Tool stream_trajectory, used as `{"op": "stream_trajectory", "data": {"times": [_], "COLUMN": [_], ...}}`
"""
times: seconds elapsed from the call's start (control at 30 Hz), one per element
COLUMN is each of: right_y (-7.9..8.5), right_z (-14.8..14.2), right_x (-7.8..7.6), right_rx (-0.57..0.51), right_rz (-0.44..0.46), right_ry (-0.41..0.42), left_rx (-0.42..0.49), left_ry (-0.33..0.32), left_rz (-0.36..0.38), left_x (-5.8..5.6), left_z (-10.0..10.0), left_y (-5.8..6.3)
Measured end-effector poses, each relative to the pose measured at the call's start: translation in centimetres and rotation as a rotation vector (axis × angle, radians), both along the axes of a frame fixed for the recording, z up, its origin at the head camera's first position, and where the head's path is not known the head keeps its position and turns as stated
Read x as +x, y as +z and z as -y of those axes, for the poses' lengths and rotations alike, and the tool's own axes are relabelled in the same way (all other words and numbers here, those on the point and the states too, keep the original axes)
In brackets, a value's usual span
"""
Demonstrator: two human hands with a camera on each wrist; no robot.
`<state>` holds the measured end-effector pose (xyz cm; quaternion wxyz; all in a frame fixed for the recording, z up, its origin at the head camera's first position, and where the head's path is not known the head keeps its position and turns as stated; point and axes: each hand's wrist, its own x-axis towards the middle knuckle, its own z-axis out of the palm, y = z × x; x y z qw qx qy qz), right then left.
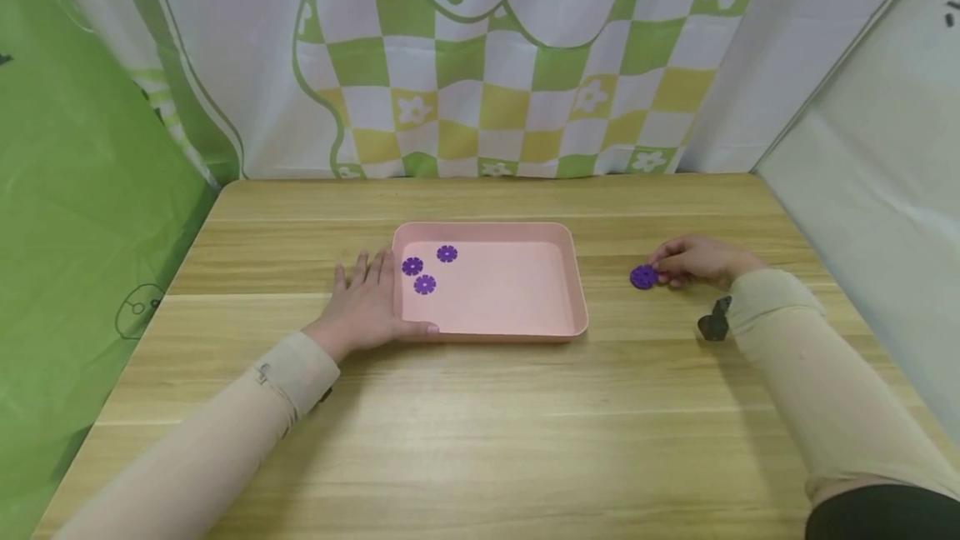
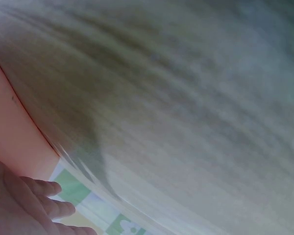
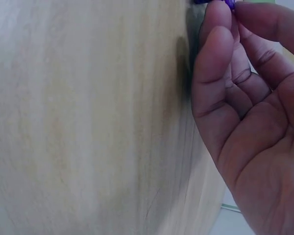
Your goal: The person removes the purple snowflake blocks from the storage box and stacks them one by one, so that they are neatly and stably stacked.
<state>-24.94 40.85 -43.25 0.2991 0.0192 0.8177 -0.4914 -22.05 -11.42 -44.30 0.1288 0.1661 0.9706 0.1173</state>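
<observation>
A shallow pink tray (image 1: 510, 290) sits on the table, with three purple slotted snowflake discs (image 1: 424, 284) lying flat at its left end. My left hand (image 1: 362, 311) rests against the tray's left side, fingers straight and spread, thumb along the front rim. In the left wrist view, part of that hand (image 2: 14, 205) shows beside the tray's pink wall (image 2: 19, 132). To the right of the tray, my right hand (image 1: 693, 260) pinches a purple snowflake disc (image 1: 643, 277) between thumb and fingertips. Whether a second disc lies under it, I cannot tell. Only a sliver of purple shows in the right wrist view.
The wooden table (image 1: 487, 423) carries the tray near its middle. A checkered green, yellow and white curtain (image 1: 510, 98) hangs behind the far edge. Green sheeting (image 1: 82, 165) stands at the left and white sheeting (image 1: 877, 157) at the right. A dark wrist device (image 1: 714, 320) hangs below the right cuff.
</observation>
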Motion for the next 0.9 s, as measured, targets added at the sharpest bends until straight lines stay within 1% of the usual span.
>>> {"op": "stream_trajectory", "data": {"times": [0.37,0.63,0.9], "right_y": [0.05,0.2,0.23], "right_z": [-0.06,-0.22,0.24], "right_x": [0.16,0.12,0.14], "right_rx": [-0.007,-0.047,-0.017], "right_rz": [-0.014,-0.026,-0.013], "right_ry": [0.016,0.045,0.005], "left_rx": [-0.001,0.004,-0.003], "left_ry": [0.001,0.003,0.004], "left_rz": [0.006,0.003,0.003], "left_x": [0.17,0.11,0.0], "left_z": [-0.12,-0.08,0.0], "left_y": [0.4,0.21,0.03]}}
